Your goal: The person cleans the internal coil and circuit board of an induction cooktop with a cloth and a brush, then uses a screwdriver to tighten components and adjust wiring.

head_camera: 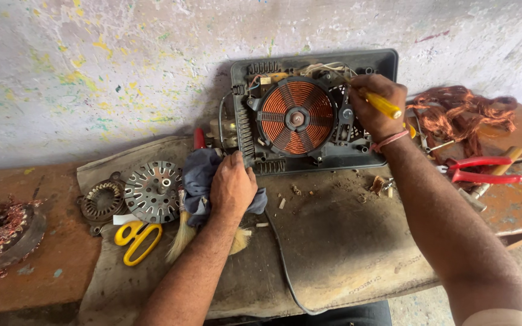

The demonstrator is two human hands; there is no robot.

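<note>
Head view: I see my right hand (374,104) clenched around a yellow-handled screwdriver (384,106), working over the opened induction cooker (312,111) propped against the wall, just right of its copper coil (296,118). My left hand (232,184) presses a blue rag (199,175) beside the cooker's lower left corner.

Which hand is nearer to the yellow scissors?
Left. The left hand rests on a dark cloth just right of the yellow scissors; the right hand, gripping a yellow-handled screwdriver, is far off over the opened cooktop.
</note>
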